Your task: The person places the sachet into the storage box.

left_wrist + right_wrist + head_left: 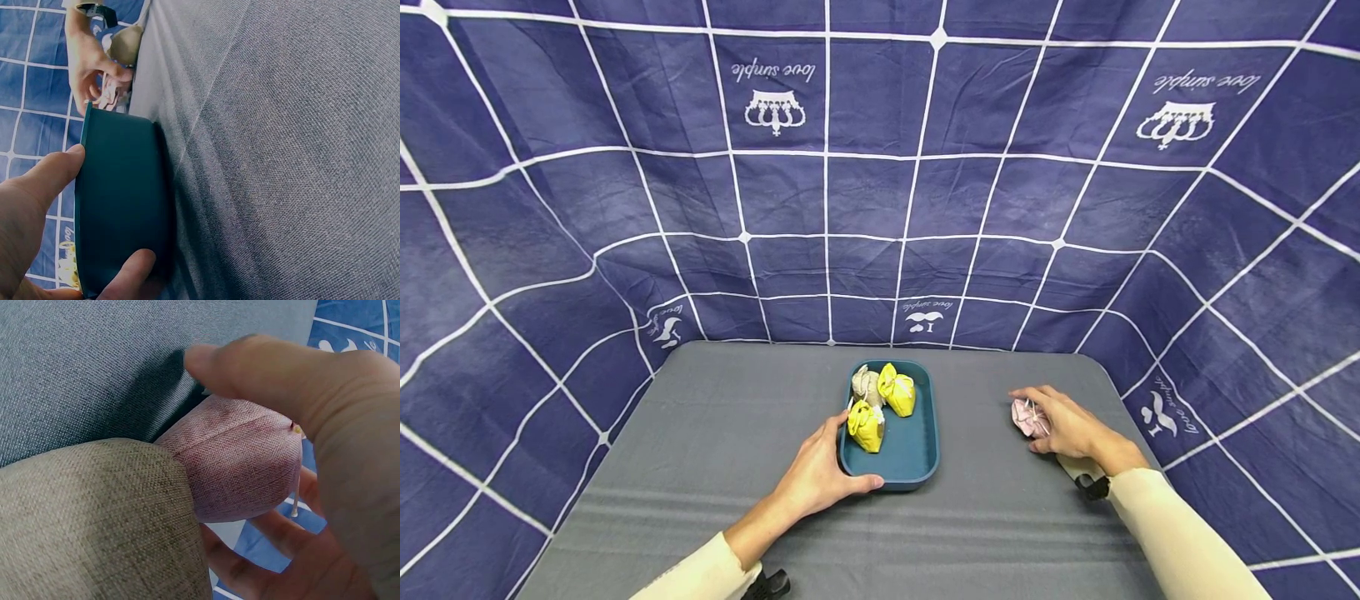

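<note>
The left hand (816,479) grips the near-left corner of a teal tray (921,454) on the grey worktop (700,433). The right hand (1067,425) clasps a pink pouch (1026,417). Beyond the left fingers, two yellow pouches (867,427) and a beige pouch (865,385) lie inside the tray.

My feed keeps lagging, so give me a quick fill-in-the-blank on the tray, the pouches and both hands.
1. The teal tray holds ___ pouches.
2. The left hand grips the tray's near-left ___.
3. The right hand holds a ___ pouch on the grey table.
4. Two pouches in the tray are ___, one beige.

Missing words: three; corner; pink; yellow
</note>
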Demonstrator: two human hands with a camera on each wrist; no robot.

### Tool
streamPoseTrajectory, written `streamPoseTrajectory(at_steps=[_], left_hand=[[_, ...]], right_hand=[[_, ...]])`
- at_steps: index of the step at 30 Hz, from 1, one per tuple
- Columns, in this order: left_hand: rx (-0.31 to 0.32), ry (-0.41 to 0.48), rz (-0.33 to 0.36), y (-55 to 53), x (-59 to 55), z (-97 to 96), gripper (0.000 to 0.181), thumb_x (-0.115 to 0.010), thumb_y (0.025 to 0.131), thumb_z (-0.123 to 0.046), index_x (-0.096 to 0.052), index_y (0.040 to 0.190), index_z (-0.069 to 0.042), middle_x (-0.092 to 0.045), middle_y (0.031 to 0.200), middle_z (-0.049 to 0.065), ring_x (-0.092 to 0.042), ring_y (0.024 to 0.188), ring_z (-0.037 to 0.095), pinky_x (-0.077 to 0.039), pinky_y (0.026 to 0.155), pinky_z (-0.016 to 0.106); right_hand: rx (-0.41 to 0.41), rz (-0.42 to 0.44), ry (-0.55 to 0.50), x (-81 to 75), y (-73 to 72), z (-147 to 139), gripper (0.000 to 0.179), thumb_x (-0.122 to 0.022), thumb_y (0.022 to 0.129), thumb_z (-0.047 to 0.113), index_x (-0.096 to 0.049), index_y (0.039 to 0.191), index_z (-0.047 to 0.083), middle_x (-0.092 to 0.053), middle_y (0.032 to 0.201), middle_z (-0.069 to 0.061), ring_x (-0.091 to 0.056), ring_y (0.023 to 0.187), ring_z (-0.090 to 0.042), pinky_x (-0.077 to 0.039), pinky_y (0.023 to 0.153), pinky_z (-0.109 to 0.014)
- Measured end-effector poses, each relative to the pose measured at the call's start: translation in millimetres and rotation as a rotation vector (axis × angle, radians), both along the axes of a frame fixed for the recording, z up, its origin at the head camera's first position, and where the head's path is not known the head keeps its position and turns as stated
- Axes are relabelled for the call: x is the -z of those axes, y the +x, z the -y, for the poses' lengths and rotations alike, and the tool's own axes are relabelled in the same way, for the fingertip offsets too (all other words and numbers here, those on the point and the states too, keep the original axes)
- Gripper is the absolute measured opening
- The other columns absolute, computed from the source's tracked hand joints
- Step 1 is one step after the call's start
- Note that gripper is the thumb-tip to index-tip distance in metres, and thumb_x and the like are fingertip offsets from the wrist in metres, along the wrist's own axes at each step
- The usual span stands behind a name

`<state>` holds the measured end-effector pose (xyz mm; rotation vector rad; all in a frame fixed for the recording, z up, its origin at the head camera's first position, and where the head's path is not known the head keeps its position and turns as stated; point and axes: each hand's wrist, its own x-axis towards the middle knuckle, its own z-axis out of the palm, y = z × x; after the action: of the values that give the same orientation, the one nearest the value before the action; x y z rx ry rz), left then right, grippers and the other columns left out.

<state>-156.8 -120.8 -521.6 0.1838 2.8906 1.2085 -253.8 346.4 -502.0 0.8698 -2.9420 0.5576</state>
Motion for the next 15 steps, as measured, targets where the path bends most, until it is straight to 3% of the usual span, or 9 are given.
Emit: streamPoseTrajectory(at_steps=[4,9,15], left_hand=[[0.0,0.0,0.004,-0.3,0.1,-0.4,0.131,-0.111,0.069,-0.056,-0.049,0.173,-0.005,-0.064,0.167,0.026,-0.064,0.154,0.048,-0.057,0.124,0.065],[0.002,0.001,0.002,-0.6,-0.6,-0.8,0.131,-0.11,0.07,-0.056,-0.049,0.173,-0.005,-0.063,0.168,0.027,-0.064,0.154,0.049,-0.056,0.124,0.065],[0.003,0.001,0.007,-0.2,-0.6,-0.7,0.131,-0.11,0.07,-0.056,-0.048,0.174,-0.005,-0.063,0.168,0.027,-0.063,0.154,0.049,-0.056,0.124,0.065]], right_hand=[[0.001,-0.006,0.025,0.9,-0.2,-2.2,0.091,-0.107,0.073,0.005,-0.066,0.155,0.014,-0.077,0.136,-0.012,-0.077,0.122,-0.036,-0.064,0.097,-0.057],[0.0,-0.019,0.045,0.0,-0.7,-2.7,0.087,-0.102,0.077,-0.002,-0.066,0.153,0.016,-0.079,0.134,-0.012,-0.078,0.121,-0.038,-0.065,0.092,-0.058],[0.008,-0.022,0.065,-0.9,-2.4,-1.6,0.084,-0.102,0.081,0.001,-0.066,0.154,0.019,-0.081,0.135,-0.012,-0.08,0.119,-0.039,-0.066,0.085,-0.058]])
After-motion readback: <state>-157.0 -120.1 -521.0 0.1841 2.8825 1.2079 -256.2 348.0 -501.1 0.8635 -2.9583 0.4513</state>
